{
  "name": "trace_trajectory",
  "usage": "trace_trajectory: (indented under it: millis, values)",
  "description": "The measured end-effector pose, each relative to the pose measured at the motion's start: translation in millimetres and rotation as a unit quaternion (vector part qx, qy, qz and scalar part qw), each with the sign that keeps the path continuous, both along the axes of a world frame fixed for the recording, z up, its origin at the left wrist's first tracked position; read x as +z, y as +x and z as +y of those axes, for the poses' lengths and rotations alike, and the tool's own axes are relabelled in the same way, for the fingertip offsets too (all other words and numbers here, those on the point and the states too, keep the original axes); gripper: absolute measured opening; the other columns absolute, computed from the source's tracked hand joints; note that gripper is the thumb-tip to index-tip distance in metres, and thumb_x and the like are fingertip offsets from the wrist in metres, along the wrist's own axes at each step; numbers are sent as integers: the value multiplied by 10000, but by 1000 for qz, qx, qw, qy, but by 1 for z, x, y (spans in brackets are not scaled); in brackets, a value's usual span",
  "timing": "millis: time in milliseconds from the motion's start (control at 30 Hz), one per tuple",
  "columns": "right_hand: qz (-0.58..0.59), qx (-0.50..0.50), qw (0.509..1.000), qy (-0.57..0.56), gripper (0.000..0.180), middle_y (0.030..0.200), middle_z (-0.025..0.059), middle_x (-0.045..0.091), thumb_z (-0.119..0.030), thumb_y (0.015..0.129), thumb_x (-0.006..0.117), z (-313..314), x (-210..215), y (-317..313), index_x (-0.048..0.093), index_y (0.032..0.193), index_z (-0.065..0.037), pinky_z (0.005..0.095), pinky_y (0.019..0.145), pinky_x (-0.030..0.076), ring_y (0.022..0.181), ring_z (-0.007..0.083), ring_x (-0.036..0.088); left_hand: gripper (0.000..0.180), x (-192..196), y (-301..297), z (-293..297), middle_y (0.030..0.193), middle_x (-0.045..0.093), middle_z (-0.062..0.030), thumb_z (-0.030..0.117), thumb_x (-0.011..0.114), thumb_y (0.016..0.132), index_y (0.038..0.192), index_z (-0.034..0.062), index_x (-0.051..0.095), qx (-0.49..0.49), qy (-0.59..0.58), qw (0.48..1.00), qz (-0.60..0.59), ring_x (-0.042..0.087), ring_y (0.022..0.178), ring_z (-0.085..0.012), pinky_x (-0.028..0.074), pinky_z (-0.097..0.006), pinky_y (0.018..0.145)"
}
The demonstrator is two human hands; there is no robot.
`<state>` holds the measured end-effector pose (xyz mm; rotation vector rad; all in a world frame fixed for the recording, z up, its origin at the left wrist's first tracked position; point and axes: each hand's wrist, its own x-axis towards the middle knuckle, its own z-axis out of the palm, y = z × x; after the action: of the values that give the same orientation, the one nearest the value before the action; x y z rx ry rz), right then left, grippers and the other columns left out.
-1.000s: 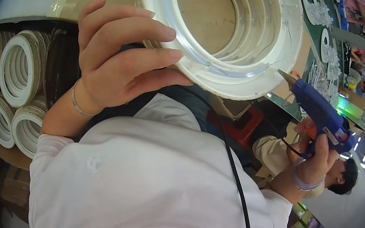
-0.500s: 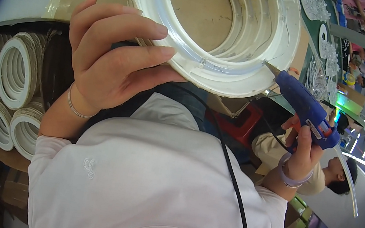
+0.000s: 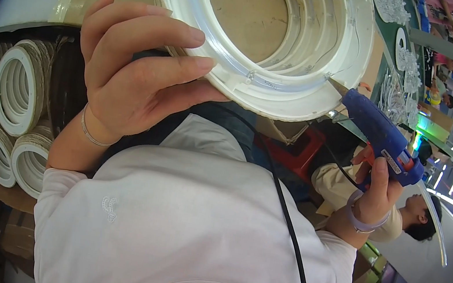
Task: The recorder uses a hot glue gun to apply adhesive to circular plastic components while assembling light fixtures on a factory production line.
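Note:
A stack of white ring frames [image 3: 309, 98] stands in front of me, its nearest ring facing me. A clear tube [image 3: 201, 17] runs along this ring's channel, through small clear clips [image 3: 250, 77]. My left hand [image 3: 133, 63] holds the near ring's lower left rim, thumb beneath and index fingertip at the edge, the other fingers raised apart. In my right hand [image 3: 375, 184] is a blue hot glue gun [image 3: 377, 129], its metal nozzle at the ring's lower right, beside the end of the tube. A clear glue stick [image 3: 436, 228] sticks out of its back.
More stacked white rings [image 3: 17, 90] lie at the left. Clear plastic parts [image 3: 392, 9] sit on the green table at the far right. A black cable [image 3: 290, 224] crosses my shirt. A co-worker [image 3: 423, 218] sits at the right, near a red stool [image 3: 301, 152].
My left hand has shifted slightly left along with the rim. The glue gun has barely moved, its nozzle still at the same spot on the ring.

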<state>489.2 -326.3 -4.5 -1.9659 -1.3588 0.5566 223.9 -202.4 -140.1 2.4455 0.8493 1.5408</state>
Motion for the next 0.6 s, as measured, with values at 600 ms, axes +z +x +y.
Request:
trace_trajectory:
  millis: [600]
  values:
    - [-4,-39,999,-21,327,704,85,564,-176,806,527,0,7,-2,486,1047,41,166,400,325,486,83,465,401,-1,1,1,940,554,20,315,758,577,906,198,560,0,-7,1000,-1,464,954,-206,294,-399,940]
